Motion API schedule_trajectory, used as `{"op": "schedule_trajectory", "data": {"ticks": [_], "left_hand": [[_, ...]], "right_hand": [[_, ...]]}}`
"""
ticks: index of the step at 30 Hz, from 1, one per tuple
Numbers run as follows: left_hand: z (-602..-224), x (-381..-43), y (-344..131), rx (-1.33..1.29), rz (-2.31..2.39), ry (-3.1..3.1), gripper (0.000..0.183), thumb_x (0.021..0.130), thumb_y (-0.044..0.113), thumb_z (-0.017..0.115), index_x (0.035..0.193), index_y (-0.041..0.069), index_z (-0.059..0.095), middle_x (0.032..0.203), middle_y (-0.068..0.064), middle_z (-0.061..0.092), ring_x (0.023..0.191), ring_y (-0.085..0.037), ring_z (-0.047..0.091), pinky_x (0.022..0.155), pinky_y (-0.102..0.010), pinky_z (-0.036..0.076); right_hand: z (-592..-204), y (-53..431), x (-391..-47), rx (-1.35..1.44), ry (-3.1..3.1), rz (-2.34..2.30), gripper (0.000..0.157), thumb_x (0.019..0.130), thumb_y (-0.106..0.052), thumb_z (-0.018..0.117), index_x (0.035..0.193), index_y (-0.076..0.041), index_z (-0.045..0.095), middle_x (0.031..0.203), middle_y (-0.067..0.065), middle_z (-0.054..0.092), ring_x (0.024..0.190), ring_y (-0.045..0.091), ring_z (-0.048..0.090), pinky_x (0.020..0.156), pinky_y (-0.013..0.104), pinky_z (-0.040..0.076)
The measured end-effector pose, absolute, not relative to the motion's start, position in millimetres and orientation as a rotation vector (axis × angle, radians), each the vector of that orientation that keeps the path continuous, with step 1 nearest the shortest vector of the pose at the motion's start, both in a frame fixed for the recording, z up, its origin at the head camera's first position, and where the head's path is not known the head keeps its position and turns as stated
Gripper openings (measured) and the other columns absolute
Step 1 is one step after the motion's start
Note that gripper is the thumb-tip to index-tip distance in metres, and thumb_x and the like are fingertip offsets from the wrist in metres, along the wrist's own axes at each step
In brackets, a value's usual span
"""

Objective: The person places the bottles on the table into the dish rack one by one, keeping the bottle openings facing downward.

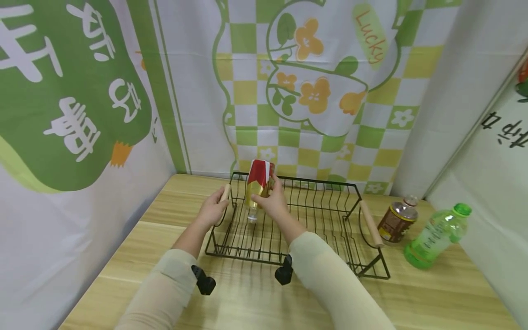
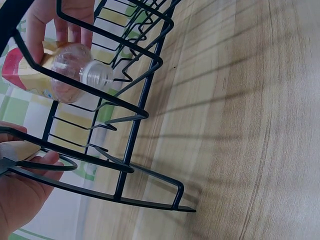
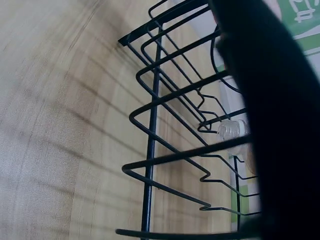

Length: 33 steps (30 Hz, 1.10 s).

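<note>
My left hand [image 1: 211, 210] grips the pale wooden handle [image 1: 225, 193] at the left end of a black wire dish rack [image 1: 247, 259]. Over the left part of the rack, my right hand [image 1: 273, 201] holds a clear plastic bottle [image 1: 258, 178] with a red and yellow label. The bottle is upside down, its uncapped-looking neck pointing down among the wires. From the left wrist, the bottle [image 2: 70, 70] shows behind the rack's bars, with right-hand fingers around it. The right wrist view catches only the bottle's neck [image 3: 230, 131]; a dark blurred shape hides much there.
Right of the rack stand a brown-labelled bottle [image 1: 397, 222] and a green bottle [image 1: 437, 236] with a green cap. The rack's right wooden handle [image 1: 371, 223] is beside them. A patterned curtain [image 1: 297, 91] hangs behind the wooden table [image 1: 231, 293].
</note>
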<state>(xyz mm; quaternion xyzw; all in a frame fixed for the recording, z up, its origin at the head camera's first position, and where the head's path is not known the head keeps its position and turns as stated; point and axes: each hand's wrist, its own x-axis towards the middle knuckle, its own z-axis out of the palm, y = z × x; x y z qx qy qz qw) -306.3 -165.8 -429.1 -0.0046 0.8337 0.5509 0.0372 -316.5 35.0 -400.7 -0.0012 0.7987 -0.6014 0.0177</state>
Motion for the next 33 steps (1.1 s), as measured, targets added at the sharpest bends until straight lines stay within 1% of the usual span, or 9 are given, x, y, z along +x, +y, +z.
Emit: {"op": "schedule_trajectory", "data": {"ticks": [6, 11, 13, 18, 21, 28, 31, 33], "left_hand": [[-431, -306, -163, 0.002, 1.730, 2.550, 0.060, 0.103, 0.013, 0.043, 0.157, 0.006, 0.018, 0.159, -0.023, 0.025, 0.138, -0.040, 0.037, 0.106, -0.050, 0.039], [-431, -306, -162, 0.002, 1.725, 2.560, 0.060, 0.103, 0.013, 0.044, 0.157, 0.006, 0.019, 0.159, -0.023, 0.027, 0.134, -0.039, 0.040, 0.104, -0.048, 0.040], [-431, -307, -162, 0.001, 1.726, 2.563, 0.060, 0.103, 0.013, 0.044, 0.157, 0.006, 0.020, 0.159, -0.022, 0.027, 0.134, -0.038, 0.040, 0.103, -0.047, 0.040], [-431, -307, -163, 0.008, 1.727, 2.559, 0.059, 0.103, 0.013, 0.043, 0.157, 0.005, 0.019, 0.159, -0.023, 0.026, 0.136, -0.039, 0.039, 0.106, -0.048, 0.039], [-431, -307, -164, 0.006, 1.726, 2.558, 0.059, 0.103, 0.012, 0.043, 0.157, 0.005, 0.019, 0.159, -0.023, 0.026, 0.137, -0.039, 0.038, 0.107, -0.049, 0.038], [-431, -306, -164, -0.012, 1.739, 2.548, 0.059, 0.103, 0.013, 0.044, 0.157, 0.006, 0.019, 0.160, -0.022, 0.024, 0.133, -0.038, 0.041, 0.100, -0.044, 0.042], [-432, -306, -165, -0.008, 1.736, 2.547, 0.059, 0.103, 0.014, 0.043, 0.157, 0.006, 0.019, 0.160, -0.022, 0.024, 0.136, -0.038, 0.039, 0.102, -0.045, 0.041], [-432, -307, -165, -0.008, 1.737, 2.543, 0.059, 0.103, 0.014, 0.043, 0.157, 0.006, 0.019, 0.160, -0.022, 0.025, 0.136, -0.038, 0.039, 0.102, -0.045, 0.041]], "right_hand": [[-405, 30, -317, -0.008, 2.553, -1.786, 0.096, 0.086, -0.024, 0.076, 0.158, -0.021, 0.011, 0.150, 0.018, 0.040, 0.133, 0.038, 0.047, 0.104, 0.051, 0.046], [-409, 29, -317, -0.027, 2.596, -1.768, 0.096, 0.085, -0.021, 0.077, 0.157, -0.017, 0.013, 0.147, 0.018, 0.043, 0.130, 0.038, 0.049, 0.106, 0.051, 0.044], [-410, 29, -317, -0.038, 2.589, -1.774, 0.097, 0.085, -0.020, 0.077, 0.157, -0.017, 0.013, 0.149, 0.018, 0.041, 0.132, 0.038, 0.048, 0.107, 0.051, 0.043], [-412, 28, -316, -0.064, 2.580, -1.736, 0.098, 0.086, -0.023, 0.076, 0.158, -0.018, 0.010, 0.155, 0.018, 0.035, 0.137, 0.039, 0.043, 0.109, 0.051, 0.042], [-413, 28, -317, -0.074, 2.587, -1.712, 0.097, 0.088, -0.026, 0.074, 0.159, -0.018, 0.008, 0.156, 0.018, 0.034, 0.137, 0.038, 0.043, 0.109, 0.052, 0.042], [-415, 27, -317, -0.079, 2.632, -1.605, 0.095, 0.091, -0.031, 0.071, 0.159, -0.017, 0.006, 0.158, 0.018, 0.031, 0.143, 0.036, 0.036, 0.114, 0.052, 0.035], [-416, 28, -317, -0.081, 2.625, -1.594, 0.093, 0.092, -0.030, 0.070, 0.159, -0.016, 0.007, 0.158, 0.017, 0.031, 0.144, 0.034, 0.033, 0.115, 0.051, 0.033], [-415, 28, -317, -0.081, 2.622, -1.591, 0.093, 0.092, -0.030, 0.070, 0.159, -0.016, 0.007, 0.157, 0.017, 0.032, 0.144, 0.034, 0.034, 0.115, 0.050, 0.034]]}}
